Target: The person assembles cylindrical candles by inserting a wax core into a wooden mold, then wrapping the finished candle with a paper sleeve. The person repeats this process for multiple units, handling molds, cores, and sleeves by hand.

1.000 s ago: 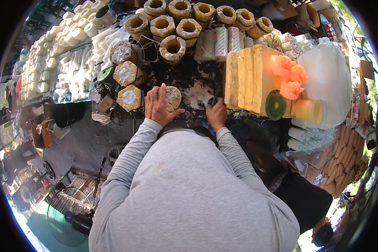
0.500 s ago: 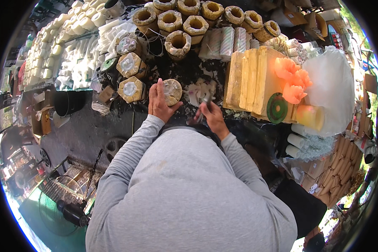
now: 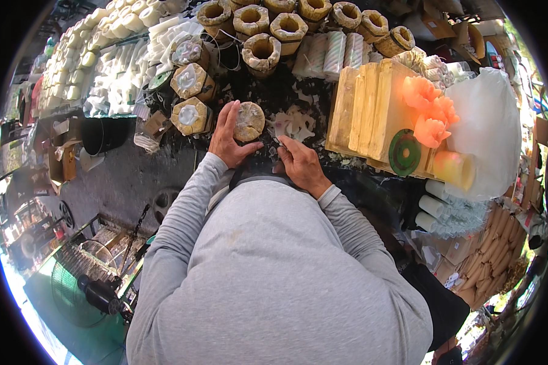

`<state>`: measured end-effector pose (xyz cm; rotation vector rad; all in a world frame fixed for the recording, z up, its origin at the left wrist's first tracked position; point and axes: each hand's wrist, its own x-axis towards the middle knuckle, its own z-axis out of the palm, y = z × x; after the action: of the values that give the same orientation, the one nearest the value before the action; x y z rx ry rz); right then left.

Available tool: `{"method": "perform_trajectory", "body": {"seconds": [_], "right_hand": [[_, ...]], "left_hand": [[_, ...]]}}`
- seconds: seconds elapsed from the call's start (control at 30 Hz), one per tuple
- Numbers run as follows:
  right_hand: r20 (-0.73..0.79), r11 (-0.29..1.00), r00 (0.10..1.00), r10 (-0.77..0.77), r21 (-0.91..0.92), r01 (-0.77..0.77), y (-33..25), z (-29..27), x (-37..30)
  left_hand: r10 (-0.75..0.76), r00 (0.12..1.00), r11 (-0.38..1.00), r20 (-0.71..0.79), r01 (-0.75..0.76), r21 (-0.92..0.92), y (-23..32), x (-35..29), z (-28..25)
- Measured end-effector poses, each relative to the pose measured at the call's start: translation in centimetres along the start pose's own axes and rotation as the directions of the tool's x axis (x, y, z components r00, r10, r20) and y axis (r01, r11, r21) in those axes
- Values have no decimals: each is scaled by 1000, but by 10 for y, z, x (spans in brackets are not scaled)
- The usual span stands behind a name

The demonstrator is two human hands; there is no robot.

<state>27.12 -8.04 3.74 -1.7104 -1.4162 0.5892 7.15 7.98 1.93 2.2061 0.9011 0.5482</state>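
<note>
A round, yellowish wax-crusted mould (image 3: 249,121) stands on the dark, scrap-littered bench in front of me. My left hand (image 3: 228,140) is cupped against it, its fingers along the left side and its thumb by the near edge. Just right of the mould, my right hand (image 3: 301,164) is closed, knuckles up, around a small tool mostly hidden by the fingers. Pale wax shavings (image 3: 294,121) lie heaped beyond the right hand. To the left of the mould, several six-sided moulds (image 3: 190,115) hold whitish wax.
Hollow six-sided moulds (image 3: 288,27) line the back, next to striped candles (image 3: 335,53). Yellow slabs (image 3: 365,109) stand at right, with orange flower-shaped wax (image 3: 431,109) and a green disc (image 3: 404,152) beside them. White candles (image 3: 112,79) fill the far left. A fan (image 3: 100,295) stands lower left.
My right hand has turned over and come nearer the mould; the grey tool that showed above it is now mostly hidden. My left hand remains at the mould, which looks slightly tilted.
</note>
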Motion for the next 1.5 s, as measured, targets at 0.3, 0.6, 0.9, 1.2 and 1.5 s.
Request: {"method": "perform_trajectory", "body": {"seconds": [0.3, 0.6, 0.9, 1.2, 1.5], "right_hand": [[61, 967, 998, 17, -257, -1, -5, 14, 1], [37, 953, 999, -23, -300, 33, 6, 23, 3], [40, 952, 999, -20, -304, 31, 4, 25, 4], [10, 955, 1000, -11, -295, 13, 5, 36, 21], [26, 979, 985, 171, -119, -166, 15, 43, 14]], "left_hand": [[-18, 998, 997, 52, 21, -74, -6, 0, -4], [-39, 996, 995, 74, 45, -88, -10, -1, -2], [-36, 996, 995, 78, 43, -95, -13, 0, -1], [-62, 996, 994, 64, 67, -85, -11, -1, 0], [-100, 995, 992, 1, 99, -83, -4, -4, 8]]}}
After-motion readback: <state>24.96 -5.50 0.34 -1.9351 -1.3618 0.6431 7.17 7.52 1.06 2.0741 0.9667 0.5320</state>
